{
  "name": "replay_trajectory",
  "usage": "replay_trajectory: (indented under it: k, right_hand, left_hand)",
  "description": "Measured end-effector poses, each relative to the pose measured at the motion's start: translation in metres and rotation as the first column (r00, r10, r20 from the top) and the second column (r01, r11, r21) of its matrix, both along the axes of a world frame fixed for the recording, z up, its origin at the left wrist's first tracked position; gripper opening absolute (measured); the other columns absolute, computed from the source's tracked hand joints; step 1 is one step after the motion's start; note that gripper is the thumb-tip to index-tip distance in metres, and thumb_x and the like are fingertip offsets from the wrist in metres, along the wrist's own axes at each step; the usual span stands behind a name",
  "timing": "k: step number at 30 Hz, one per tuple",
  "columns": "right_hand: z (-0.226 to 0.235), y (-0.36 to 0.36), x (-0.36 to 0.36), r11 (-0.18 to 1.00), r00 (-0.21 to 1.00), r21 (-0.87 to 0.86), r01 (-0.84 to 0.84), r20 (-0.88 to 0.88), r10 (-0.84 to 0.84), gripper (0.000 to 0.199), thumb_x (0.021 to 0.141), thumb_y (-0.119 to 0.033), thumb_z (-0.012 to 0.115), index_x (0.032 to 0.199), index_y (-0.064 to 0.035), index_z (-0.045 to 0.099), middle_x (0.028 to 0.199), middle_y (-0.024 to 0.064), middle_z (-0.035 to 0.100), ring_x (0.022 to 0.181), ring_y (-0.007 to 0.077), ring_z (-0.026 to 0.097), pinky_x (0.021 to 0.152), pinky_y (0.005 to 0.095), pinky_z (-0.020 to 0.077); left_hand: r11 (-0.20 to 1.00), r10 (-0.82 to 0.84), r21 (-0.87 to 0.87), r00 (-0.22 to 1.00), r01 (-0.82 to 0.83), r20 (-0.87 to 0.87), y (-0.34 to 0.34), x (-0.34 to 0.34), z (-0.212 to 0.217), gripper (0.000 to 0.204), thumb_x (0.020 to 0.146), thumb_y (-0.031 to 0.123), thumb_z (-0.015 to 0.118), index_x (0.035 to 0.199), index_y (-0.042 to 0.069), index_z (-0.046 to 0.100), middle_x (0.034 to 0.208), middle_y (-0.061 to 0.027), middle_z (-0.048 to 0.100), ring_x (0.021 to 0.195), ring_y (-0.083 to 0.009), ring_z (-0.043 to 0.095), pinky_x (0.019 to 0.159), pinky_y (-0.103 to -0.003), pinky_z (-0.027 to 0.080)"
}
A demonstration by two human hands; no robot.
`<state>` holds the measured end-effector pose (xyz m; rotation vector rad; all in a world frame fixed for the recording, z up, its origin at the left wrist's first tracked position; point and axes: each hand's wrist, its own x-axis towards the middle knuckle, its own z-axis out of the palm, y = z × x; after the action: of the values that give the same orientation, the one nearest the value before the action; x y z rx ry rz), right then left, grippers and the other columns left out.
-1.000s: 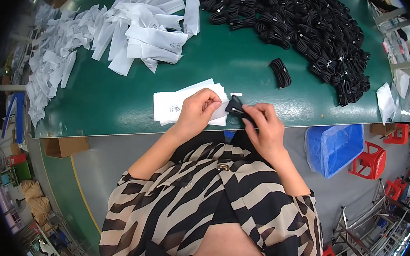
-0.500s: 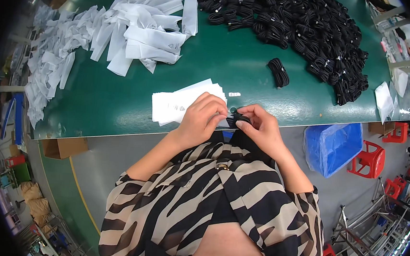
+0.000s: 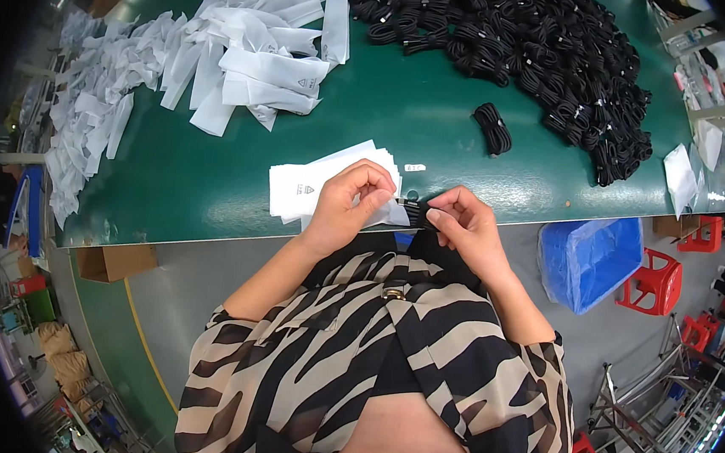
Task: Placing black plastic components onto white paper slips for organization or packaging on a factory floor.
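A coiled black cable [image 3: 415,213] lies between my two hands at the table's front edge. My right hand [image 3: 467,228] pinches its right end between thumb and fingers. My left hand [image 3: 349,206] is closed at the coil's left end, thumb against fingers, on a white sleeve bag [image 3: 391,215] that shows below the fingertips. How far the coil reaches into the bag is hidden by the fingers. Under and beside my left hand lies a stack of flat white sleeve bags [image 3: 293,189] with small dark print.
On the green table [image 3: 389,101], one loose cable coil [image 3: 493,129] lies ahead of a large heap of black coils [image 3: 554,63]. White bags [image 3: 265,57] are piled far left. A small white strip [image 3: 416,168] lies nearby. A lined blue bin [image 3: 590,261] and red stools [image 3: 652,283] stand right.
My right hand has shifted slightly right and its fingers have drawn back along the coil, so more of the coil shows. My left hand has moved a little left, beside the stack.
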<state>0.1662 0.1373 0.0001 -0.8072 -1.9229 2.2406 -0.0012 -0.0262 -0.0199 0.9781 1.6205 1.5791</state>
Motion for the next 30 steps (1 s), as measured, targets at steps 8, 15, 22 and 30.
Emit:
replay_trajectory:
  k: [8,15,22,30]
  right_hand:
    - [0.0,-0.003,0.003,0.998,0.999,-0.018,0.052,0.007,-0.052,0.009,0.095,-0.01,0.066,0.099,-0.003,0.061,0.074,-0.0031,0.058,0.057,0.0035,0.052,0.05,0.019,0.0374]
    - [-0.006,-0.006,0.003,0.921,0.973,0.389,-0.019,-0.205,0.106,0.025,0.086,-0.001,0.075,0.105,-0.0012,0.06,0.092,0.0038,0.061,0.073,0.0049,0.056,0.056,0.0198,0.0437]
    - [-0.012,-0.019,-0.014,0.783,0.934,0.588,0.2,-0.355,0.028,0.042,0.075,-0.005,0.086,0.108,-0.0017,0.06,0.103,0.0097,0.064,0.072,0.009,0.057,0.059,0.0248,0.0487]
    - [0.002,0.035,-0.036,0.259,0.88,0.841,0.475,-0.459,-0.125,0.033,0.082,-0.006,0.077,0.113,-0.0052,0.065,0.116,0.0139,0.059,0.09,0.0224,0.062,0.071,0.0317,0.0532]
  left_hand:
    - [1.0,-0.021,0.002,0.999,0.022,-0.024,0.002,0.005,0.011,0.007,0.095,0.007,0.064,0.092,0.001,0.062,0.102,-0.0066,0.062,0.093,-0.0136,0.056,0.083,-0.027,0.045]
    - [1.0,-0.022,-0.001,0.951,0.023,-0.307,0.007,0.01,0.023,0.005,0.089,0.003,0.067,0.089,0.002,0.062,0.099,-0.0062,0.064,0.091,-0.0189,0.059,0.071,-0.029,0.049]
    - [0.999,0.022,0.041,0.953,-0.01,-0.303,0.015,0.009,0.03,0.01,0.093,0.011,0.067,0.087,0.003,0.063,0.103,-0.0055,0.063,0.089,-0.0138,0.055,0.075,-0.027,0.044]
    - [0.924,0.288,0.208,0.943,-0.32,0.169,0.006,-0.065,0.075,0.014,0.099,0.013,0.061,0.105,0.001,0.066,0.108,-0.0001,0.06,0.091,-0.0091,0.053,0.079,-0.025,0.044]
